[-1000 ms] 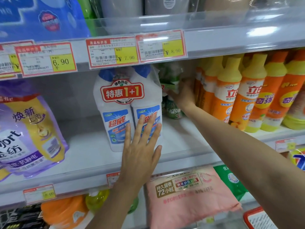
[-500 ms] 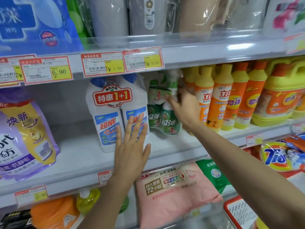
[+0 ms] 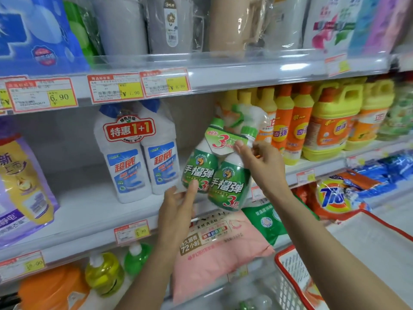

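A shrink-wrapped pack of green-and-white cleaner bottles (image 3: pixel 214 173) with a spray head on top hangs in front of the middle shelf, tilted. My right hand (image 3: pixel 259 162) grips the pack near the bottle necks from the right side. My left hand (image 3: pixel 178 204) touches the pack's lower left corner from below, thumb against the front of the left bottle. A twin pack of white bottles with blue labels (image 3: pixel 136 157) stands on the shelf to the left.
Orange and yellow detergent bottles (image 3: pixel 288 128) crowd the shelf right of the pack. A purple refill pouch (image 3: pixel 20 189) sits at far left. Below lie a pink bag (image 3: pixel 219 251) and a green bag. A red-rimmed basket (image 3: pixel 297 285) is at lower right.
My right hand has pulled the green bottle pack off the shelf toward me. My left hand left the white twin pack and moved right to the green pack's bottom.
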Demonstrator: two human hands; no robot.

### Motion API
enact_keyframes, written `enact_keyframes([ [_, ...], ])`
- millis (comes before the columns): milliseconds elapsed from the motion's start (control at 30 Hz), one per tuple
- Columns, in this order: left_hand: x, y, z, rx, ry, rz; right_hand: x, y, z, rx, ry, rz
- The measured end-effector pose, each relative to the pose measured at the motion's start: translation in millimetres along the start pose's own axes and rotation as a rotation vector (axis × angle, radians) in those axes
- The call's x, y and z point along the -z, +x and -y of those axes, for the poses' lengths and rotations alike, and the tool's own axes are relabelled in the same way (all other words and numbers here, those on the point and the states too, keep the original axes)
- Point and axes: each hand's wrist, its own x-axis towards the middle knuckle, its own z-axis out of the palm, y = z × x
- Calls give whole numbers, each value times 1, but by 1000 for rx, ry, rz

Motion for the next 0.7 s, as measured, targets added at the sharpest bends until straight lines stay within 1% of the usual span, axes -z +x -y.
enact_keyframes([
  [67, -10, -5, -3, 119, -261, 107, 8, -17, -5, -54, 114, 6],
  [133, -17, -8, -2, 166, -471, 120, 14, -31, -9, -68, 220, -9],
  [200, -23, -12, 0, 229, -656, 166, 21, -43, -10, -58, 260, -34],
  [267, -27, -16, 3, 255, -769, 193, 29, -50, -12, -59, 276, -15],
  [300, -29, -18, 4, 242, -780, 172, 34, -51, -13, -95, 280, 28],
  [333, -31, -21, 5, 217, -773, 135, 40, -51, -14, -158, 229, 114],
  [400, -32, -24, 7, 140, -716, 75, 59, -50, -16, -241, -86, 293],
  [433, -31, -25, 9, 99, -657, 63, 71, -48, -16, -218, -225, 290],
  [467, -28, -26, 10, 60, -591, 63, 84, -46, -16, -147, -276, 214],
  [533, -21, -23, 13, -2, -513, 87, 104, -43, -13, 105, -198, 15],
  [567, -17, -23, 14, -29, -489, 118, 108, -43, -11, 236, -175, -5],
  [600, -14, -24, 13, -57, -465, 157, 109, -42, -9, 319, -186, 52],
  [633, -12, -24, 12, -86, -437, 200, 107, -42, -9, 339, -206, 164],
  [700, -11, -26, 9, -128, -395, 271, 97, -46, -12, 270, -284, 402],
])
